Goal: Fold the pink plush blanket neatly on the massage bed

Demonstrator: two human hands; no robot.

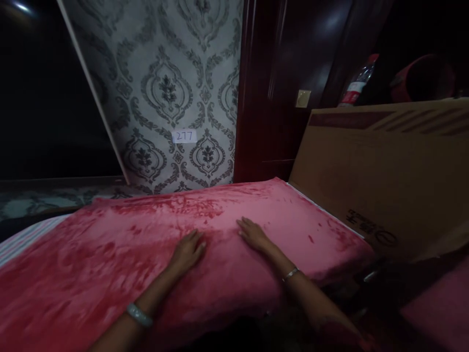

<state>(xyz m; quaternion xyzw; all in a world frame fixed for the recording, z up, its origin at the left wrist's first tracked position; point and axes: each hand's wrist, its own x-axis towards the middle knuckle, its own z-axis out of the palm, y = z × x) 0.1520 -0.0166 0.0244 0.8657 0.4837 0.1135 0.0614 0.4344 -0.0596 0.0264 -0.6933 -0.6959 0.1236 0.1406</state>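
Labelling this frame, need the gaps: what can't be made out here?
- Head view: what lies under the blanket; the blanket covers it.
- Left hand and right hand: palms lie flat on the blanket, undersides hidden.
- Box print: dim and too small to read.
- Bottle: lower part hidden behind the box.
- Upper left: too dark.

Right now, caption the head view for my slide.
Both hands, left hand and right hand, rest flat on a pink blanket.

Bed [32, 234] under a spread pink plush blanket [128, 254]
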